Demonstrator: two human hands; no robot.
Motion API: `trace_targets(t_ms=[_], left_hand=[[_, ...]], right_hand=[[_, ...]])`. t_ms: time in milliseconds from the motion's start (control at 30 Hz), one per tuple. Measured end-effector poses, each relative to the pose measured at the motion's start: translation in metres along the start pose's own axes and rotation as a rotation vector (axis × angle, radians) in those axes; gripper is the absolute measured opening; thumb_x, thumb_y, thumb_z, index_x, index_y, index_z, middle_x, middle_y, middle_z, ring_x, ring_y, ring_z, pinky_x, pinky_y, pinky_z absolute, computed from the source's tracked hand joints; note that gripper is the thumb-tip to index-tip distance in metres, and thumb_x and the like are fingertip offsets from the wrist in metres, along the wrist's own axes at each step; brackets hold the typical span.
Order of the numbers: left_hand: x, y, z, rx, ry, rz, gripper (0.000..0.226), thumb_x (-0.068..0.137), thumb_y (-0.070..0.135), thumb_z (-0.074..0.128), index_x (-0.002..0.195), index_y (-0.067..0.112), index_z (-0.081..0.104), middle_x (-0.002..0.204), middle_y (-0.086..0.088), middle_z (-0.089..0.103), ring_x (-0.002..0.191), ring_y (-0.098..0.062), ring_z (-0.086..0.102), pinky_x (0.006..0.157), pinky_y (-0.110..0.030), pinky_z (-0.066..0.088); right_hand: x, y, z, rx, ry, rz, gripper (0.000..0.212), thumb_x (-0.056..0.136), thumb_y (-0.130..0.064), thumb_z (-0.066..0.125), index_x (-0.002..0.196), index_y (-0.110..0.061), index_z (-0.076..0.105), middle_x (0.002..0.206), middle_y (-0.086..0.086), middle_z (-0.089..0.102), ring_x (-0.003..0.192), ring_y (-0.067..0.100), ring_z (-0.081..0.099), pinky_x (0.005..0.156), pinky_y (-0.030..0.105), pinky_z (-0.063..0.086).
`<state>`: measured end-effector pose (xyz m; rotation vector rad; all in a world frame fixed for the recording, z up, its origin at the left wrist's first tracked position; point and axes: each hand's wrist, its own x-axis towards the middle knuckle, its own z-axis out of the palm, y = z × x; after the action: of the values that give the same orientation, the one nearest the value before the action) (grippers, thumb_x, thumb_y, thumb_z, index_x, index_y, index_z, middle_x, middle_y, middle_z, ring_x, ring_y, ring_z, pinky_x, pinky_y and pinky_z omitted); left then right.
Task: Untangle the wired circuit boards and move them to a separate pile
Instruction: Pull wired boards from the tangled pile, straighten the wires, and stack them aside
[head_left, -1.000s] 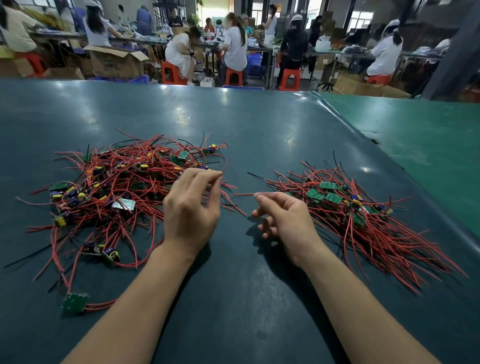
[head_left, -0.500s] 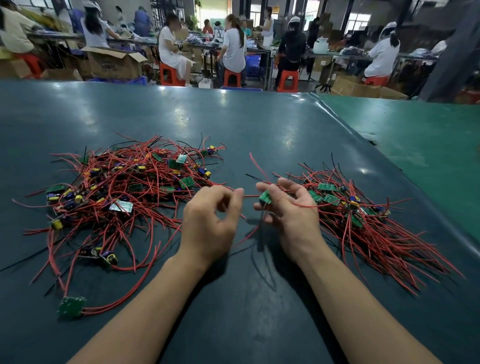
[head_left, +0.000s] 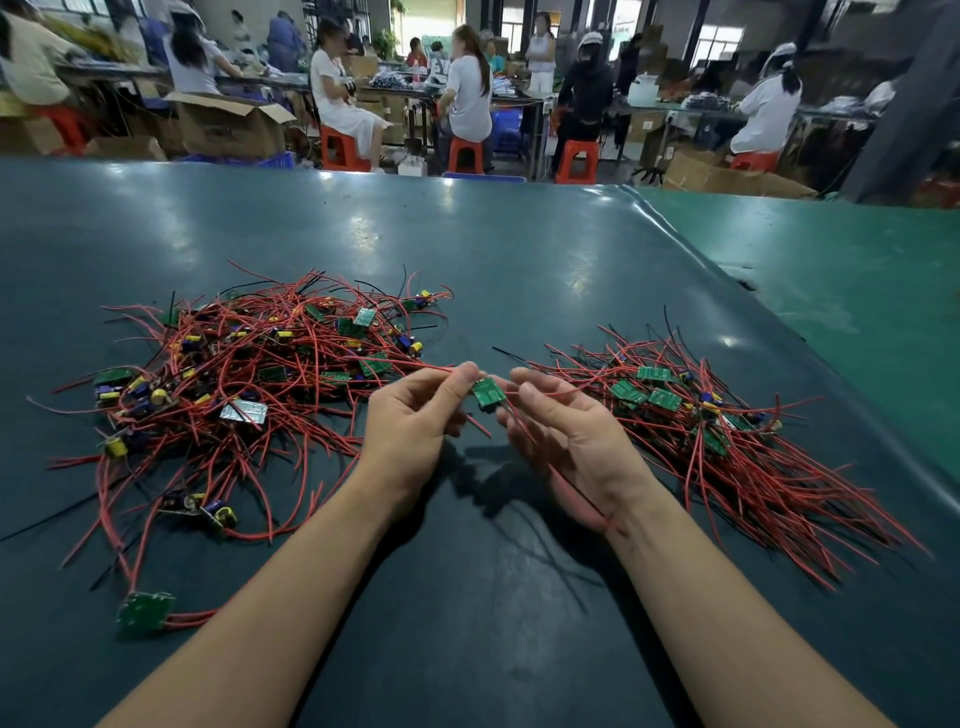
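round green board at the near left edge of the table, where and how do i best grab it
Pinch the round green circuit board by its rim, from above on the left side. It lies flat and apart from the tangled pile of red wires, and its red leads run off its right edge, so the left rim is bare. Lift slowly: the leads probably trail back into the pile.

Tangled pile (head_left: 249, 384) lies on the worktop (head_left: 519, 260) toward its left edge; sorted pile (head_left: 727, 441) toward its right edge, well apart.
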<state>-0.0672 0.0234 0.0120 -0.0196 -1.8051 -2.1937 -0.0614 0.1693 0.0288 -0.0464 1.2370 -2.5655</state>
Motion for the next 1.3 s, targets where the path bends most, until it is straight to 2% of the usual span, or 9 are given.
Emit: trace_targets(t_ms=[100, 233, 400, 700, 833, 1000, 1100, 1233, 1300], left_hand=[[0.002, -0.002, 0.000, -0.085, 0.091, -0.056, 0.013, 0.089, 0.018, 0.067, 0.079, 0.010, 0.069, 0.066, 0.000, 0.069, 0.056, -0.013, 0.062, 0.057, -0.025, 0.053], [0.002, -0.001, 0.000, -0.129, 0.120, -0.079, 0.010, 0.089, 0.015, 0.068, 0.086, 0.006, 0.065, 0.068, -0.002, 0.071, 0.060, -0.019, 0.068, 0.060, -0.031, 0.058], [-0.002, 0.005, 0.002, -0.142, 0.080, -0.084, 0.009, 0.091, 0.010, 0.065, 0.091, 0.002, 0.062, 0.069, -0.008, 0.072, 0.058, -0.019, 0.070, 0.055, -0.026, 0.057], [-0.006, 0.003, 0.004, -0.271, -0.247, -0.191, 0.019, 0.068, 0.013, 0.073, 0.086, 0.011, 0.076, 0.080, -0.007, 0.074, 0.066, -0.016, 0.068, 0.066, -0.023, 0.056], [-0.005, 0.002, 0.003, -0.232, -0.245, -0.272, 0.014, 0.067, 0.013, 0.074, 0.081, 0.012, 0.076, 0.078, -0.006, 0.073, 0.062, -0.015, 0.064, 0.063, -0.023, 0.055], [-0.003, 0.008, 0.003, -0.427, -0.171, -0.345, 0.022, 0.069, 0.004, 0.068, 0.091, 0.007, 0.065, 0.085, -0.011, 0.075, 0.072, -0.016, 0.072, 0.070, -0.023, 0.059], [0.001, 0.011, 0.000, -0.562, -0.079, -0.404, 0.014, 0.083, 0.002, 0.062, 0.097, 0.004, 0.061, 0.090, -0.013, 0.074, 0.075, -0.016, 0.072, 0.069, -0.024, 0.060], [0.005, 0.012, -0.004, -0.582, -0.011, -0.463, 0.017, 0.092, 0.010, 0.058, 0.109, 0.006, 0.059, 0.086, -0.006, 0.074, 0.061, -0.007, 0.065, 0.056, -0.016, 0.053], [0.005, 0.011, -0.004, -0.536, -0.007, -0.456, 0.010, 0.092, 0.014, 0.059, 0.102, 0.009, 0.061, 0.084, -0.005, 0.074, 0.056, -0.005, 0.061, 0.055, -0.015, 0.050]], right_hand=[[-0.001, 0.004, 0.000, -0.187, -0.034, -0.023, 0.027, 0.088, 0.013, 0.055, 0.105, -0.006, 0.065, 0.089, 0.008, 0.074, 0.064, 0.019, 0.071, 0.056, 0.021, 0.056], [0.000, 0.014, 0.004, -0.373, -0.048, -0.126, 0.032, 0.078, 0.001, 0.073, 0.107, -0.015, 0.070, 0.089, 0.008, 0.073, 0.061, 0.018, 0.068, 0.052, 0.024, 0.055], [0.002, 0.010, 0.002, -0.318, 0.035, -0.202, 0.012, 0.075, -0.024, 0.073, 0.086, -0.020, 0.079, 0.086, 0.007, 0.075, 0.056, 0.016, 0.066, 0.044, 0.022, 0.051], [0.005, 0.008, -0.002, -0.310, 0.217, -0.221, 0.007, 0.089, -0.011, 0.068, 0.083, -0.007, 0.068, 0.065, 0.005, 0.066, 0.045, 0.011, 0.054, 0.038, 0.020, 0.042], [0.007, 0.008, -0.004, -0.288, 0.228, -0.242, 0.007, 0.088, -0.010, 0.070, 0.081, -0.009, 0.067, 0.063, 0.003, 0.065, 0.045, 0.011, 0.053, 0.038, 0.019, 0.041], [0.007, 0.008, -0.007, -0.303, 0.189, -0.282, 0.008, 0.082, -0.008, 0.075, 0.083, -0.012, 0.068, 0.070, 0.005, 0.069, 0.050, 0.013, 0.058, 0.041, 0.019, 0.044], [0.006, 0.014, -0.007, -0.617, 0.098, -0.456, 0.014, 0.078, -0.002, 0.078, 0.078, -0.016, 0.073, 0.071, 0.000, 0.071, 0.061, 0.010, 0.064, 0.050, 0.021, 0.050], [0.003, 0.025, -0.009, -1.058, -0.168, -0.567, 0.036, 0.079, 0.017, 0.063, 0.102, -0.008, 0.076, 0.099, 0.001, 0.071, 0.095, 0.016, 0.068, 0.086, 0.024, 0.055], [0.005, 0.023, -0.009, -1.047, -0.117, -0.537, 0.032, 0.083, 0.016, 0.062, 0.102, -0.005, 0.076, 0.096, 0.007, 0.073, 0.087, 0.018, 0.070, 0.079, 0.027, 0.057]])
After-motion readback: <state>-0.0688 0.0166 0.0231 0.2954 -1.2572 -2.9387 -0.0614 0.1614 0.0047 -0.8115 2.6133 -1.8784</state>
